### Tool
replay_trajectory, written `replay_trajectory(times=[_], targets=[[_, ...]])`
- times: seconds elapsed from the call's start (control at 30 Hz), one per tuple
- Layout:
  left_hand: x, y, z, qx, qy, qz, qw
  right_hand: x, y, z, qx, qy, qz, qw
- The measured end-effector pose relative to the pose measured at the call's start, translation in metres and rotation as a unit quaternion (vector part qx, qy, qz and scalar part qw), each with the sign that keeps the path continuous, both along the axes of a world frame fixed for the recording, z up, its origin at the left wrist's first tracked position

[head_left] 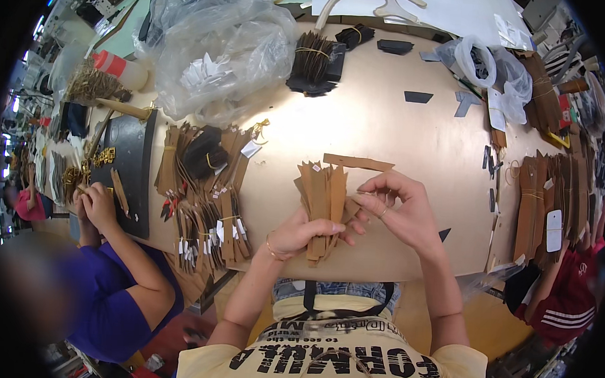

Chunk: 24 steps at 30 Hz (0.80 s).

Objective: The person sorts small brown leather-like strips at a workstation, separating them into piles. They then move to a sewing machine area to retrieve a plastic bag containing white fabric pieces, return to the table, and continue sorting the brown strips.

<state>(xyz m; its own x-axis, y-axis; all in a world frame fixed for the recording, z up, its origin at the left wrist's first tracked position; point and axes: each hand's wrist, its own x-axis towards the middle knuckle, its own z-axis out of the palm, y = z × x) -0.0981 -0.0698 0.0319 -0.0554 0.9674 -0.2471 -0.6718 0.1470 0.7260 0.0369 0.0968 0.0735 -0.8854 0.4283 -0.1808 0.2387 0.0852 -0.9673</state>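
Observation:
My left hand (302, 235) is closed round a fanned bundle of brown leather strips (321, 196), thumb across the front, over the near middle of the table. Close beside it on the right, my right hand (399, 210) has thumb and forefinger pinched together near the end of a small brown piece (351, 208) at the bundle's edge. Whether that piece belongs to the bundle I cannot tell. A single brown strip (359, 162) lies flat on the table just beyond both hands.
Tied strip bundles with white tags (206, 232) lie left; more brown bundles (532, 206) lie right. Beyond are a large clear plastic bag (220, 57), a banded dark bundle (313, 58) and black pieces (418, 97). A co-worker in purple (118, 302) sits left, another in red (568, 288) right.

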Motion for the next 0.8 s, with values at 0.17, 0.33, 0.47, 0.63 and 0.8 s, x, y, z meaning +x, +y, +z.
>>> replay_trajectory(times=[0.17,0.33,0.47,0.63,0.8], targets=[[-0.003,-0.02,0.0,-0.126,-0.119,0.074,0.982,0.003,-0.002,-0.008,0.01,0.078,-0.013,0.997],[-0.004,-0.028,-0.01,-0.113,-0.104,0.223,0.963,0.013,-0.006,-0.018,-0.126,0.084,-0.017,0.988],[-0.008,-0.037,-0.017,-0.103,-0.141,0.287,0.942,0.028,0.008,-0.022,-0.083,0.062,0.024,0.994],[-0.018,-0.05,-0.008,-0.094,-0.021,0.354,0.93,0.044,0.028,-0.034,0.075,-0.012,0.04,0.996],[-0.011,-0.048,0.008,-0.098,0.007,0.326,0.94,0.056,0.023,-0.027,0.323,-0.006,0.032,0.946]])
